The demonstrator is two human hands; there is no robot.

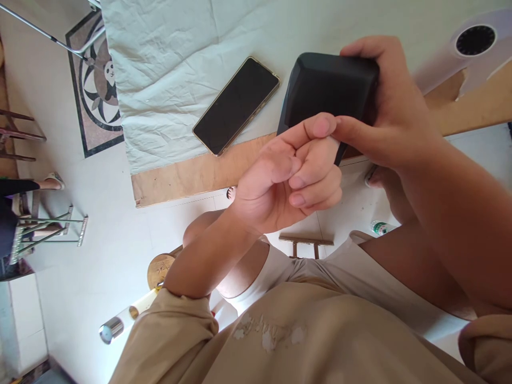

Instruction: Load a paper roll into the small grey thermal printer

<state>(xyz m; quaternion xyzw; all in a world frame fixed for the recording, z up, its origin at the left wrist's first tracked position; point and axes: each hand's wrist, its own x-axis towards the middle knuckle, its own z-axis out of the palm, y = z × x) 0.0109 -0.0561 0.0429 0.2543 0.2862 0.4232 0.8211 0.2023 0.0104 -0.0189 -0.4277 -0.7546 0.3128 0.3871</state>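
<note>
Head view: the right hand (pixel 394 106) is closed around a black box-shaped device (pixel 330 90), held off the table; the left hand (pixel 294 173), fingers curled, pinches a small white strip (pixel 333 145) at the device's near edge, just under the right thumb. The work appears mid-course, the strip not yet free. A dark phone (pixel 236 105) lies left of both hands.

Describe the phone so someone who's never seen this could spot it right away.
Find the white cloth on the wooden table. The phone lies flat on it near the cloth's edge, screen dark, left of the black box held in both hands. It alone is thin, glossy and gold-rimmed.
</note>
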